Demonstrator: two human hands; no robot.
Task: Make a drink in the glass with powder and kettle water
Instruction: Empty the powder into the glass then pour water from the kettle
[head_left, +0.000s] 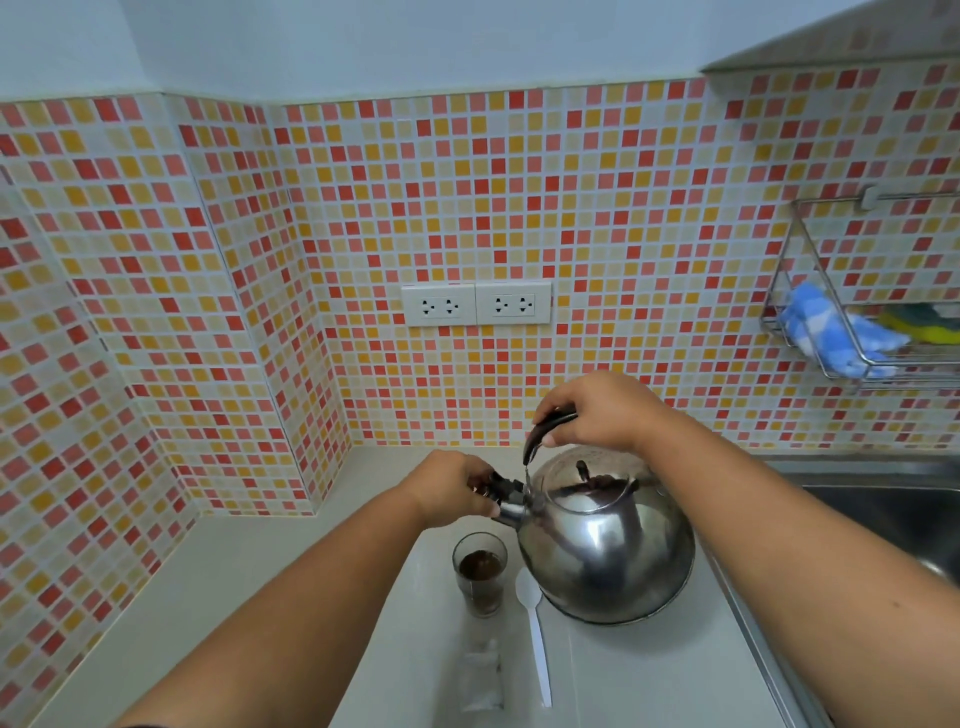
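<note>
The right hand (597, 410) is closed around the curved black handle (545, 428) of the round, shiny stainless-steel kettle (608, 545); its fingers (550, 402) wrap over the top of the handle and the thumb presses in from below. The kettle body hangs under those fingers, its base at or just above the pale grey counter (260, 571); whether it touches cannot be told.

The left hand (452, 486) is pinched shut on the black cap (501, 488) at the kettle's spout, the fingers curled tightly around it so that little of the cap shows.

Just below the left fingers, and a little towards the viewer, stands the clear drinking glass (480, 571), upright on the counter beside the kettle, with dark brown powder or liquid in its lower part. To the right of the glass, under the kettle's near side, a white plastic spoon (535, 639) lies flat, bowl towards the kettle, handle towards the viewer. Nearer the viewer than the glass lies a crumpled clear plastic sachet (483, 680).

Behind the hands rises the wall of orange, red and cream mosaic tiles (467, 208).
</note>
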